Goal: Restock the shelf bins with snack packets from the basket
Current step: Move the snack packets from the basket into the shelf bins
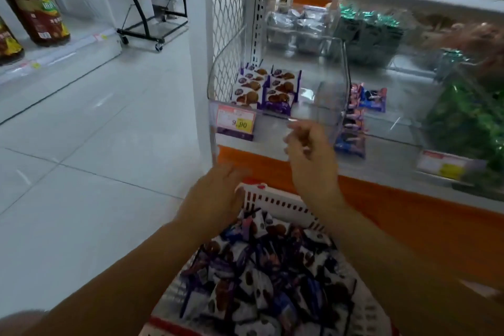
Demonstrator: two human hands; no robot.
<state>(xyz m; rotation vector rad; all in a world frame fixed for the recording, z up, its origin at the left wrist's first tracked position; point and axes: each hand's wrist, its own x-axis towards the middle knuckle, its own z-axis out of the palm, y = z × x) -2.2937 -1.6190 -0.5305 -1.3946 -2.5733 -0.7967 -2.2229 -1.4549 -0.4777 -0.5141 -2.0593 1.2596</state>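
Observation:
A white basket point(275, 200) with red trim sits below me, piled with several purple-and-white snack packets point(261, 275). On the shelf stands a clear plastic bin point(321, 106) holding a few matching purple packets point(268, 87) at its left side. My left hand point(215, 195) rests at the basket's far rim, fingers spread, holding nothing that I can see. My right hand point(308, 148) hovers just in front of the bin's front wall with fingers loosely apart and nothing in it.
A price tag point(236, 120) hangs on the bin's front left. Neighbouring bins hold blue packets point(354, 123), green packets point(469, 117) and silver packets point(300, 22). A black wheeled rack point(152, 24) stands on the tiled aisle floor, with large bottles point(32, 8) at the left.

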